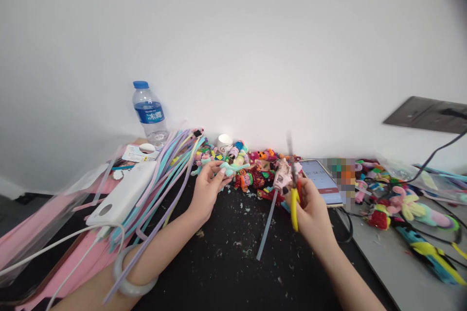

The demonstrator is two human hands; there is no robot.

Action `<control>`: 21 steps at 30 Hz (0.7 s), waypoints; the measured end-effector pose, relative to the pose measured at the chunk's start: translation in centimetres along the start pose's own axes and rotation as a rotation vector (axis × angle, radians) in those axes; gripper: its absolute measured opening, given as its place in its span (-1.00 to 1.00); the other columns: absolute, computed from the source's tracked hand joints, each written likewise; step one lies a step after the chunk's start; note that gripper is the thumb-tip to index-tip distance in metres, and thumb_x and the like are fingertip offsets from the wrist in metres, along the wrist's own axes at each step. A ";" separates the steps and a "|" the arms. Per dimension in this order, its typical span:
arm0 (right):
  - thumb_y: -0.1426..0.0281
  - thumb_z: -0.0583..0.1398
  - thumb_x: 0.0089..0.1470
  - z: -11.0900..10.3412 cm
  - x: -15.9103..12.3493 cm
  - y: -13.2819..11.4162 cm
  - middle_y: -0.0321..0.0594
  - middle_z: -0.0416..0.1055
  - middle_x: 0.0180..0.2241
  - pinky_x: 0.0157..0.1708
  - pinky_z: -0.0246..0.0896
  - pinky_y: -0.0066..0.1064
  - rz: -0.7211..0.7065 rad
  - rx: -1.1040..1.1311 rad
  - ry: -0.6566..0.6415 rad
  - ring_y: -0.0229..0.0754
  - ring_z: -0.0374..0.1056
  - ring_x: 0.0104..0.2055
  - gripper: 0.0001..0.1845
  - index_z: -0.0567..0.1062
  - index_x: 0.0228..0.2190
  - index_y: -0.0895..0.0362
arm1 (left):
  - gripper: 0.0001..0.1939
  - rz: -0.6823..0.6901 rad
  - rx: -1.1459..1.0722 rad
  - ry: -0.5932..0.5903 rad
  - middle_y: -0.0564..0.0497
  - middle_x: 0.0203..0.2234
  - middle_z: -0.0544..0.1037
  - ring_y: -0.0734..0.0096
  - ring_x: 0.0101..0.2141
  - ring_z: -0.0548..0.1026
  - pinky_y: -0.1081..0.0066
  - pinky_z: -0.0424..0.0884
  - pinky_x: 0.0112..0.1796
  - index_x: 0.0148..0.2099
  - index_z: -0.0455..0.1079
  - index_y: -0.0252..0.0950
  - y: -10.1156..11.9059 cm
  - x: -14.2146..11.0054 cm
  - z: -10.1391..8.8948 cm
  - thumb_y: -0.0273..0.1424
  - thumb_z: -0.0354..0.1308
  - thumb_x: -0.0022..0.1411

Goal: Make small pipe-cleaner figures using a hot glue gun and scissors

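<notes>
Fingers, left: our left hand (208,182) pinches a small pale-teal fuzzy piece (229,169) between thumb and fingertips, closed narrowly on it.
Fingers, right: our right hand (310,209) is wrapped around yellow-handled scissors (294,201); the blades are blurred and point up toward 12 o'clock, so we cannot tell whether they are parted.
Key relation: the teal piece lies at about 9 o'clock from the scissors, apart from them, its long axis running roughly 3 to 9; the left hand already has it.
Between the hands: a pink glue gun (281,175) with a pale glue stick (266,226) trailing toward 7 o'clock.
Beyond, 12 o'clock: a row of colourful fuzzy figures (255,167) along the wall.
Left, 10 o'clock: pastel fuzzy stems (166,180), a white power bank (122,194).
Writing: a water bottle (149,114) with a blue label in Chinese characters, too small to read surely; the phone (321,181) screen is illegible.
</notes>
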State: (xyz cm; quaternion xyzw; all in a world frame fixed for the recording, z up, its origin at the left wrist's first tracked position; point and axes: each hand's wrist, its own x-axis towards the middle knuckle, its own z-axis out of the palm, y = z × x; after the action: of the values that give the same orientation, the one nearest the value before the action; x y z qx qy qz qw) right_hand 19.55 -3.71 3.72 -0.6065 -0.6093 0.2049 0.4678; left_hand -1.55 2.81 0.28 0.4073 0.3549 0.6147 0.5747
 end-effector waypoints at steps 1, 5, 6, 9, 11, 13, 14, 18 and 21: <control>0.34 0.14 -0.06 0.1 0.0 0.1 -0.28 0.39 -0.42 -0.47 0.23 -0.45 0.001 -0.095 -0.006 -0.23 0.33 -0.46 -0.81 0.26 -0.34 0.08 | -0.75 -0.007 -0.005 -0.009 0.07 -0.34 0.45 0.43 -0.29 0.50 0.26 0.43 -0.12 -0.17 0.29 -0.26 0.1 -0.1 0.1 -0.31 0.18 0.10; 0.23 0.19 -0.11 0.3 -0.1 -0.1 -0.31 0.33 -0.50 -0.53 0.12 -0.44 0.002 -0.469 -0.062 -0.20 0.30 -0.53 -0.71 0.20 -0.40 0.08 | -0.74 -0.026 -0.030 0.011 0.07 -0.39 0.47 0.42 -0.30 0.51 0.25 0.43 -0.13 -0.16 0.29 -0.26 0.1 -0.2 0.1 -0.31 0.19 0.10; 0.22 0.19 -0.12 0.4 -0.2 -0.3 -0.32 0.33 -0.52 -0.56 0.08 -0.45 0.009 -0.551 -0.070 -0.20 0.28 -0.56 -0.69 0.20 -0.39 0.09 | -0.74 -0.027 -0.041 0.021 0.08 -0.39 0.47 0.42 -0.31 0.52 0.25 0.43 -0.13 -0.16 0.29 -0.26 0.1 -0.1 0.1 -0.31 0.19 0.10; 0.19 0.18 -0.11 0.3 -0.2 -0.5 -0.28 0.35 -0.50 -0.56 0.00 -0.45 -0.025 -0.698 -0.076 -0.15 0.30 -0.52 -0.68 0.22 -0.37 0.10 | -0.74 -0.024 -0.074 0.049 0.09 -0.40 0.47 0.43 -0.31 0.53 0.25 0.42 -0.12 -0.17 0.29 -0.26 0.1 0.0 0.1 -0.31 0.20 0.09; 0.19 0.16 -0.09 0.2 -0.2 -0.5 -0.23 0.38 -0.43 -0.53 0.02 -0.44 -0.095 -0.734 -0.079 -0.11 0.33 -0.44 -0.71 0.26 -0.37 0.10 | -0.74 -0.025 -0.085 0.054 0.09 -0.39 0.46 0.42 -0.32 0.53 0.25 0.43 -0.12 -0.17 0.29 -0.26 0.1 -0.1 0.1 -0.32 0.20 0.09; 0.20 0.17 -0.08 0.2 -0.2 -0.3 -0.20 0.39 -0.38 -0.52 0.04 -0.43 -0.142 -0.753 -0.096 -0.11 0.33 -0.40 -0.74 0.30 -0.36 0.09 | -0.73 -0.026 -0.086 0.048 0.08 -0.39 0.46 0.40 -0.31 0.54 0.25 0.43 -0.13 -0.17 0.29 -0.27 0.1 -0.1 0.1 -0.33 0.20 0.09; 0.21 0.17 -0.09 0.2 -0.2 -0.2 -0.21 0.39 -0.37 -0.52 0.05 -0.43 -0.150 -0.759 -0.108 -0.11 0.34 -0.40 -0.75 0.32 -0.36 0.09 | -0.73 -0.027 -0.083 0.046 0.08 -0.39 0.46 0.40 -0.31 0.54 0.25 0.43 -0.13 -0.16 0.29 -0.27 0.1 -0.2 0.1 -0.33 0.20 0.09; 0.22 0.20 -0.12 0.3 -0.3 0.1 -0.22 0.41 -0.35 -0.52 0.08 -0.43 -0.152 -0.773 -0.127 -0.13 0.34 -0.41 -0.74 0.37 -0.36 0.08 | -0.73 -0.043 -0.066 0.044 0.06 -0.36 0.46 0.42 -0.33 0.53 0.27 0.46 -0.16 -0.16 0.29 -0.28 0.1 -0.3 0.1 -0.32 0.20 0.09; 0.23 0.20 -0.12 0.5 -0.4 -0.2 -0.23 0.41 -0.36 -0.51 0.09 -0.43 -0.176 -0.748 -0.136 -0.15 0.33 -0.41 -0.76 0.36 -0.37 0.08 | -0.75 -0.055 -0.045 0.025 0.07 -0.35 0.45 0.46 -0.34 0.51 0.30 0.47 -0.19 -0.18 0.31 -0.28 0.1 -0.4 0.2 -0.32 0.20 0.09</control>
State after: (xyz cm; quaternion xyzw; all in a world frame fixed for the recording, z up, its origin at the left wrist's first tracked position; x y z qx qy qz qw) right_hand 19.00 -3.96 3.49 -0.6657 -0.7213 -0.0323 0.1887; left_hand -1.40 2.35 0.42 0.3764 0.3592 0.6116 0.5960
